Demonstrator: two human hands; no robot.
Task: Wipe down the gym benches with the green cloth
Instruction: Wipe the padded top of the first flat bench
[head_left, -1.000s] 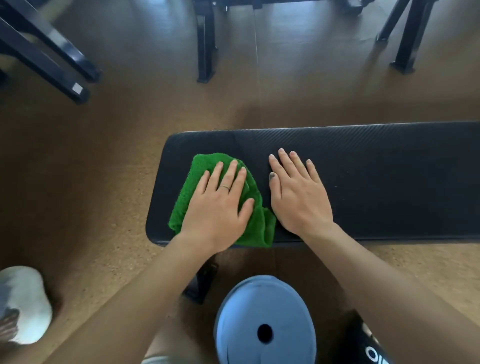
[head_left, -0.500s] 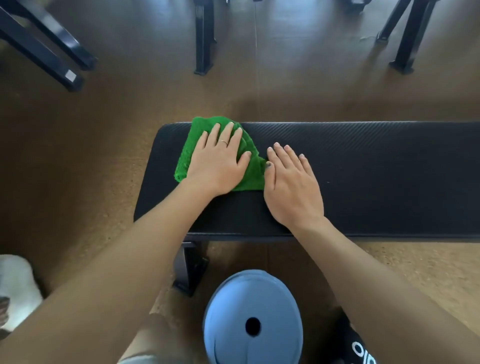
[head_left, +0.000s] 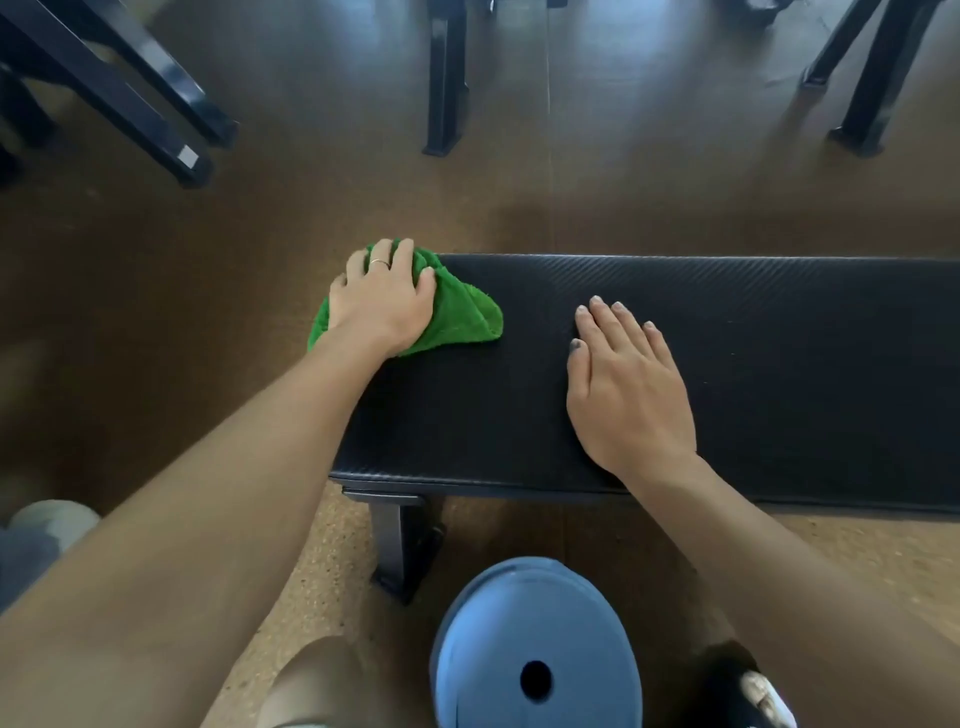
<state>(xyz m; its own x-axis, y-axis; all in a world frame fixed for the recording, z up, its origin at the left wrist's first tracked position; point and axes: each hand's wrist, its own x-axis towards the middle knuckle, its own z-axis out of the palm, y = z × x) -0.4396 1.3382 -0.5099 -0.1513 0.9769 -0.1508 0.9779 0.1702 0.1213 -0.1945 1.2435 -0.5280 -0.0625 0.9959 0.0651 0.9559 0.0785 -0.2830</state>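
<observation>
A black padded gym bench (head_left: 753, 374) runs from the middle of the view to the right edge. The green cloth (head_left: 462, 317) lies bunched on its far left corner and hangs partly over the end. My left hand (head_left: 382, 301) presses down on the cloth, fingers curled over its far edge, a ring on one finger. My right hand (head_left: 623, 395) lies flat on the bench top, palm down, fingers apart, a hand's width to the right of the cloth and holding nothing.
A blue weight plate (head_left: 535, 649) lies on the cork floor just in front of the bench, beside the bench's front leg (head_left: 400, 545). Black metal frame legs (head_left: 447, 78) stand on the floor behind, with more at far left (head_left: 156, 124) and far right (head_left: 872, 88).
My left hand has slid the cloth from the near edge of the bench to its far left corner. My right hand has stayed flat on the pad, now farther from the cloth.
</observation>
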